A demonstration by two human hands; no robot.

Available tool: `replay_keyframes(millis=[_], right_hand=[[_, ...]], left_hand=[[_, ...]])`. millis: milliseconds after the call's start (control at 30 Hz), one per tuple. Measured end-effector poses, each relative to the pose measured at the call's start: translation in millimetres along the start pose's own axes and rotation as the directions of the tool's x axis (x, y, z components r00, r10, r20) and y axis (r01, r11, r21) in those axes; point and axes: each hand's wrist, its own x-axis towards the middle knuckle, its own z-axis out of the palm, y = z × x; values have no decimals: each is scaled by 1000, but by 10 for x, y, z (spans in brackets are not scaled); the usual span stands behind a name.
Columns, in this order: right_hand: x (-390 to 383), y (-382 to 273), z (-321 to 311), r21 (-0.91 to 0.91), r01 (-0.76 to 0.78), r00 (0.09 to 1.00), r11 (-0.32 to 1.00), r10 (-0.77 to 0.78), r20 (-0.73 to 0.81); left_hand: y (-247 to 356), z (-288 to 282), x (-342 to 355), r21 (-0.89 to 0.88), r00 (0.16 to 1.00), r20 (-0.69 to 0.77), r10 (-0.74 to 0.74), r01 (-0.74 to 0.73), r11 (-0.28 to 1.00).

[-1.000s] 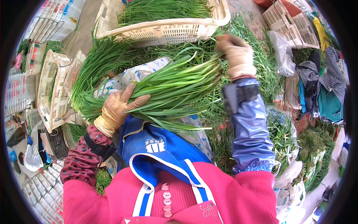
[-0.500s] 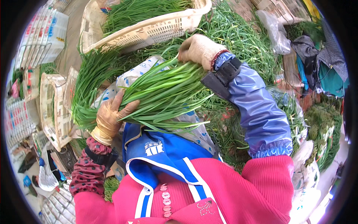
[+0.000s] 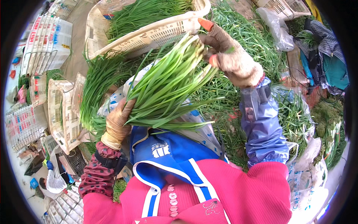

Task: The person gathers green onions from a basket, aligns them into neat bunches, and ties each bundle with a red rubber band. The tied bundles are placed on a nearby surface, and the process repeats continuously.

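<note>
A thick bunch of garlic chives [image 3: 167, 86] lies slantwise before my chest, pale root ends up and to the right, some loose leaf tips splaying right. My left hand [image 3: 118, 121], in a tan glove, is closed around its lower left part; the fingers behind the leaves are hidden. Just right of the root ends is my right hand [image 3: 236, 56], in a soiled knit glove with orange fingertip covers. Its thumb and forefinger are spread apart and hold nothing I can see. Under the bunch, a white sheet with blue spots [image 3: 201, 127] covers my lap.
Ahead stands a cream plastic crate [image 3: 149, 31] filled with chives. Another chive pile [image 3: 99, 87] lies left of the bunch. Loose chives [image 3: 250, 48] cover the ground at right, beside a clear plastic bag [image 3: 278, 31]. More crates [image 3: 61, 112] stand at left.
My right hand has let go of the root ends, moved right and turned, its fingers now spread. The bunch has tilted more upright. My left hand keeps its grip.
</note>
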Motion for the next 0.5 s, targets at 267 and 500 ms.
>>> replay_keyframes(millis=[267,500], right_hand=[[-149,-44,120,-456,-267,964,849,228,-140],[-469,62,408,-395,-156,942,905,17,-334]], left_hand=[[97,-55,8,-59,983,133,-123,132,989],[139,-17,-37,34,969,156,-190,187,982]])
